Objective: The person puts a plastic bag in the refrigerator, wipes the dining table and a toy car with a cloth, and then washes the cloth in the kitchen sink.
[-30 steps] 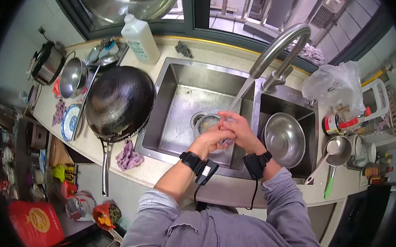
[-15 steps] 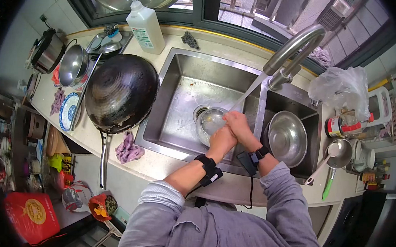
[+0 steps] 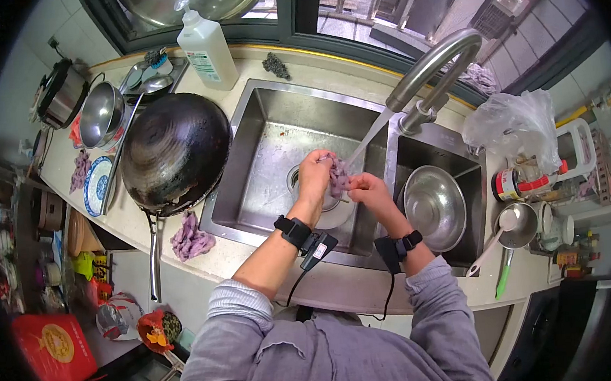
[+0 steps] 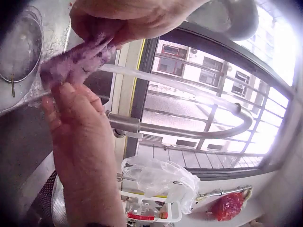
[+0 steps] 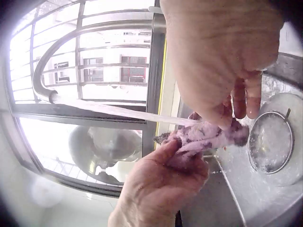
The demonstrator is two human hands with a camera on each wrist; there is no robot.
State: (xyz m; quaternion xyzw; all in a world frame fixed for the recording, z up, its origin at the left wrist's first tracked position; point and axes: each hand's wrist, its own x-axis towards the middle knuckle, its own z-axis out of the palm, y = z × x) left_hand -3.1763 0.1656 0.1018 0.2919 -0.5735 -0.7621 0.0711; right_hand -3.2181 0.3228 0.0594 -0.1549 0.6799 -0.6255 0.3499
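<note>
A wet purple rag (image 3: 338,177) is stretched between both hands over the left sink basin (image 3: 261,158), close to the stream of running water (image 3: 371,142). My left hand (image 3: 313,179) grips one part of it, thumb and fingers closing on the folds in the right wrist view. With its fingertips, my right hand (image 3: 373,194) pinches another part, as the left wrist view shows. Below the hands, on the basin floor, sits a round pale vessel (image 3: 334,219) with a thin metal ring (image 5: 272,142) inside its outline; the hands partly cover it in the head view.
The curved faucet (image 3: 445,53) arches over the sink. In the right basin stands a metal bowl (image 3: 434,206). An upturned black wok (image 3: 175,153) and another purple rag (image 3: 192,237) lie on the left counter. Behind stands a soap bottle (image 3: 207,52); a saucepan (image 3: 519,225) is at right.
Earlier both hands were pressed together near the stream. They have moved apart, the left hand upward, and the purple rag now shows spread between them. Water still runs.
</note>
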